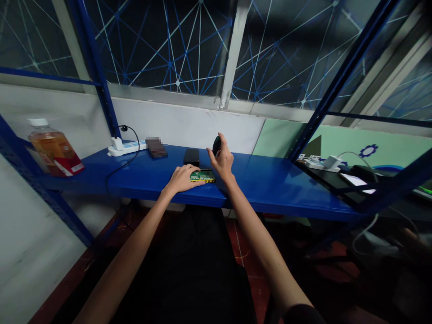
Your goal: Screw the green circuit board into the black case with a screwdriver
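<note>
A green circuit board (204,175) with a yellow front edge lies on the blue tabletop. My left hand (184,178) holds its left side, fingers over the far part and thumb along the near edge. Raised just above the board's right end, my right hand (223,159) grips a small dark rounded object (216,146) between thumb and fingers; its kind cannot be made out. Behind the board stands a black box (191,157). A thin dark strip at the board's far edge is partly hidden by my hands.
On the blue table (266,180) are a white power strip (126,147) with a black cable and a dark blurred item (157,147). A drink bottle (56,148) stands at left. Blue posts (310,119) rise from the table. At right, a neighbouring table holds a charger (332,162) and cables.
</note>
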`<state>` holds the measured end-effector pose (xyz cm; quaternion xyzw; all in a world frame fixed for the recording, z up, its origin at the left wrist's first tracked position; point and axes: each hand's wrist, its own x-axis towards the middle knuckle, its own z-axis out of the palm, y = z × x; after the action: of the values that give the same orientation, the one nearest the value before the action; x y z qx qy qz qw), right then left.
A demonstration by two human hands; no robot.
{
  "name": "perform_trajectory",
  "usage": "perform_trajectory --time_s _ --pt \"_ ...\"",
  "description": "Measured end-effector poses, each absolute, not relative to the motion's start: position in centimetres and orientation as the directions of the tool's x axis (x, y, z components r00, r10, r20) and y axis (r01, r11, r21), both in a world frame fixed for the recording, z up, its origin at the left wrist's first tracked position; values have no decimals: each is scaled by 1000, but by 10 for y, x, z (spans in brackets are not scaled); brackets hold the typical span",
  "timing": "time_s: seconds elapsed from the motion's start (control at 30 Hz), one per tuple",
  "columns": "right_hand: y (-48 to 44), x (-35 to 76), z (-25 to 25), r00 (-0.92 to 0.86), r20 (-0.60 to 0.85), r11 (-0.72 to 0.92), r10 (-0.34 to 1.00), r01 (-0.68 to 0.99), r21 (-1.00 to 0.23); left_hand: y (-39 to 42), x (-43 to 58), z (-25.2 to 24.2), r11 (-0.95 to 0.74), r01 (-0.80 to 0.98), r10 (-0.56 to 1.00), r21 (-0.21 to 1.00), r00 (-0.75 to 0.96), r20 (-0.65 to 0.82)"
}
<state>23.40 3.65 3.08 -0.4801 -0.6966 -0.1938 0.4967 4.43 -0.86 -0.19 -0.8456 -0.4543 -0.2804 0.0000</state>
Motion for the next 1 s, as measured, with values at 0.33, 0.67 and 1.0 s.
perform_trajectory --time_s 0.33,0.67,1.0 --pt "34 233 32 -17 882 539 470 797 -272 -8 45 -2 -590 767 763 253 427 486" --pt "35 233 31 -3 864 566 504 756 -328 -8 45 -3 -588 768 765 255 424 485" --pt "34 233 31 -48 876 542 479 801 -253 -8 45 -2 -585 772 767 249 427 479"
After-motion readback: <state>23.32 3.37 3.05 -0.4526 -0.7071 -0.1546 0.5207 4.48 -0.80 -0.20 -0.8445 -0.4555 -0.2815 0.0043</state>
